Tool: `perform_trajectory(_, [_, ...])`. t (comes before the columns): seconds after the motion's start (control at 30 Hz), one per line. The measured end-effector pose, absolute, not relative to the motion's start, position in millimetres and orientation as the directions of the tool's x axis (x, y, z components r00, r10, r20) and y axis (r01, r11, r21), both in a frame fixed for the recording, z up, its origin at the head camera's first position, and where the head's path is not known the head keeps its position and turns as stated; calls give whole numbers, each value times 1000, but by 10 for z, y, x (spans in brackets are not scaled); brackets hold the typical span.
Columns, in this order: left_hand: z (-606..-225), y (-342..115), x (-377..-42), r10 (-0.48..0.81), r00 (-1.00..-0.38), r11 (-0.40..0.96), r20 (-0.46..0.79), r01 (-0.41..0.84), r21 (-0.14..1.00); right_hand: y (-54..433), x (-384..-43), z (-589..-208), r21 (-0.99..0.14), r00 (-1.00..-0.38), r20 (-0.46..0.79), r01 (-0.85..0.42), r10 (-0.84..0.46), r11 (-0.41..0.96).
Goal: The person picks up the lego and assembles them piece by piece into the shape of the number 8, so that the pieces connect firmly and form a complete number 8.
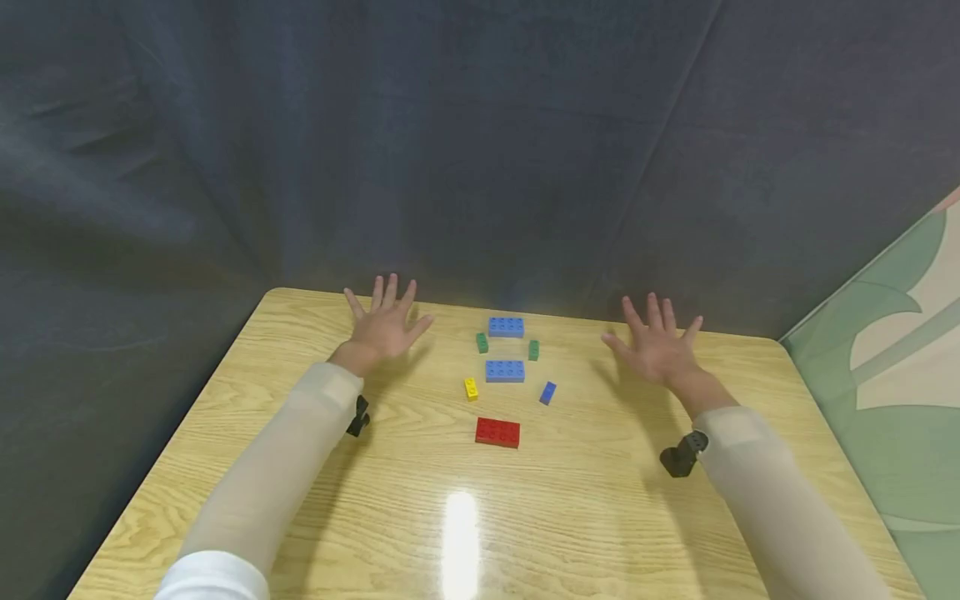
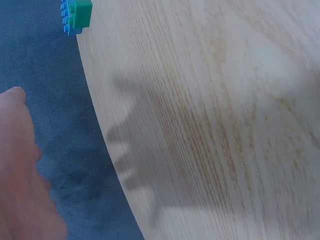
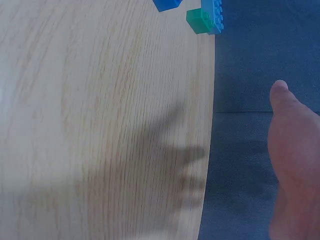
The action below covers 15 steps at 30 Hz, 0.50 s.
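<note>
Toy building bricks lie between my hands in the head view. Farthest back is a light blue brick (image 1: 506,327), with a second light blue brick (image 1: 505,372) nearer. Between these two lie a green brick (image 1: 482,342) on the left and another green brick (image 1: 533,350) on the right. A small yellow brick (image 1: 471,389), a small dark blue brick (image 1: 548,393) and a larger red brick (image 1: 497,432) are closer to me. My left hand (image 1: 384,330) is held with fingers spread, left of the bricks. My right hand (image 1: 658,352), also spread and holding nothing, hovers to their right.
Everything lies on a wood-grain table (image 1: 390,500) with a bright glare spot at the front. A dark curtain (image 1: 450,150) hangs behind and left of it. On the right stands a green and cream patterned panel (image 1: 900,375).
</note>
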<state>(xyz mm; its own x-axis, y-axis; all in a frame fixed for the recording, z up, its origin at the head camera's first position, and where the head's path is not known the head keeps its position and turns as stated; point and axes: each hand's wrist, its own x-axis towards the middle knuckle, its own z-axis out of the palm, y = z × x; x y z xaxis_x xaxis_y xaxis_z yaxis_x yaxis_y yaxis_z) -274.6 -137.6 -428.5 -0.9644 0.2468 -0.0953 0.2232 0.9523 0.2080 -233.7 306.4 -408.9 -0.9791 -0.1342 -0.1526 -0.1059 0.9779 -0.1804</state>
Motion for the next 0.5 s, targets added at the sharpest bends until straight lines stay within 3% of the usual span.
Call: perform_trajectory(0.5, [-4242,-1408,-2616,303,-950,937,-75,283,205,3104,-2180,-4059,-161,-978,-69,-185,-199,969])
